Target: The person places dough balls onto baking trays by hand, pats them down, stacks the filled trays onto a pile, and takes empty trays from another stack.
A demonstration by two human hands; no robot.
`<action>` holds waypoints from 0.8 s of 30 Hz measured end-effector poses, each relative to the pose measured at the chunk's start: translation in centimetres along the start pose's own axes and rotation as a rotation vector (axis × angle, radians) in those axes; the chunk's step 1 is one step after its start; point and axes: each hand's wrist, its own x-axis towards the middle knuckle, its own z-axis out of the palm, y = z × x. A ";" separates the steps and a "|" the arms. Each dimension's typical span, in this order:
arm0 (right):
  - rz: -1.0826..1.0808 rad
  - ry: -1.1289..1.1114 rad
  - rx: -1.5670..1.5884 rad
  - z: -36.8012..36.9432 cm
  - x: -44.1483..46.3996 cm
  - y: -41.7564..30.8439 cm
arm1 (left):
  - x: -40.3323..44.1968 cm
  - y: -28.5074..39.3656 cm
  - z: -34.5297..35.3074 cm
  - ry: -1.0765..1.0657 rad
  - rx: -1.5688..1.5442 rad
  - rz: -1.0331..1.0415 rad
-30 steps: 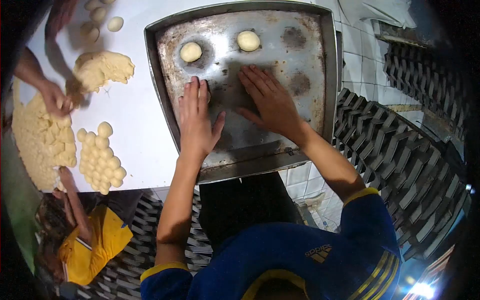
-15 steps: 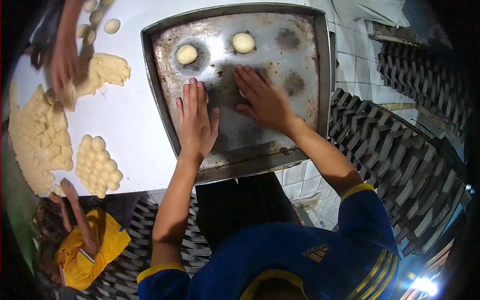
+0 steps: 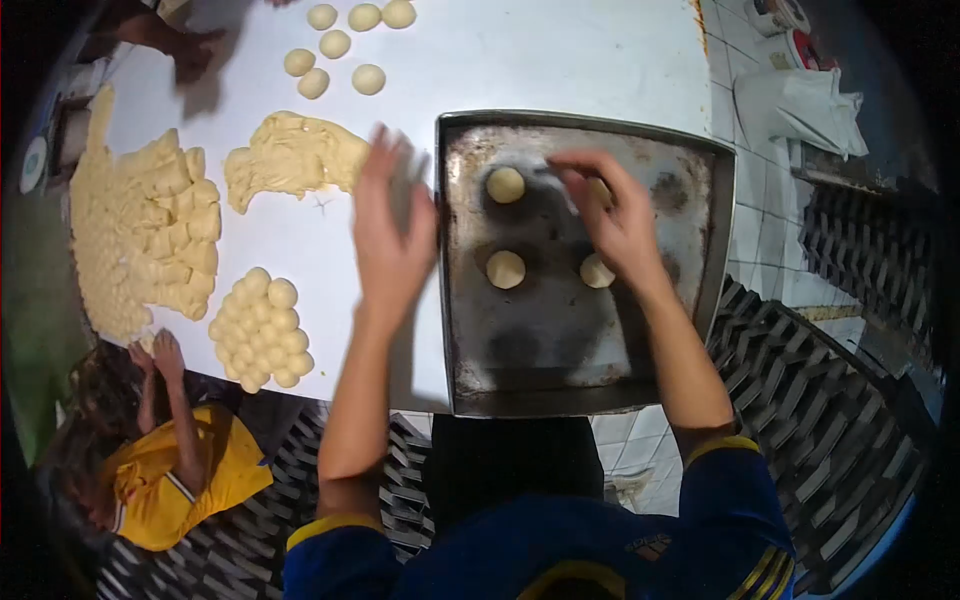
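My left hand (image 3: 392, 235) hovers over the white table just left of the baking tray (image 3: 447, 330), open, its fingers stretched out and blurred, with nothing in it. My right hand (image 3: 622, 225) is above the tray, fingers apart and loosely curved. Behind its fingers a dough ball (image 3: 600, 193) shows in part. Another dough ball (image 3: 597, 270) lies beside its wrist, partly covered. On the tray's left half sit an upper dough ball (image 3: 505, 185) and a lower dough ball (image 3: 506, 270). Dark round marks stain the metal.
A dough slab (image 3: 290, 155), cut dough (image 3: 180, 220) and a cluster of dough balls (image 3: 260, 330) lie on the table (image 3: 560, 60). Loose dough balls (image 3: 335, 44) sit farther back. A co-worker's hand (image 3: 195, 50) is top left; a person in yellow (image 3: 190, 470) handles dough lower left.
Both hands have lifted off the tray, uncovering two dough balls. My left hand has moved left over the table, and my view has shifted. The co-worker's hand has left the dough slab.
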 end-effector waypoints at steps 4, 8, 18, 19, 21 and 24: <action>-0.237 -0.091 -0.103 7.6 10.8 -2.1 | 10.0 -11.3 -3.0 0.208 0.261 0.098; -0.362 -0.129 -0.309 15.2 18.8 -0.6 | 15.9 -18.5 -5.1 0.041 0.331 -0.134; -0.250 -0.174 -0.623 19.5 23.5 2.6 | 17.4 -20.0 -4.8 -0.085 0.458 -0.045; -0.296 -0.146 -0.501 18.3 23.2 2.4 | 17.4 -20.2 -4.9 -0.049 0.399 -0.053; -0.362 -0.075 -0.395 15.6 21.3 1.6 | 16.1 -17.2 -4.5 -0.013 0.263 -0.078; -0.375 -0.095 -0.085 8.9 14.7 0.1 | 10.5 -7.5 -4.6 0.074 0.012 -0.058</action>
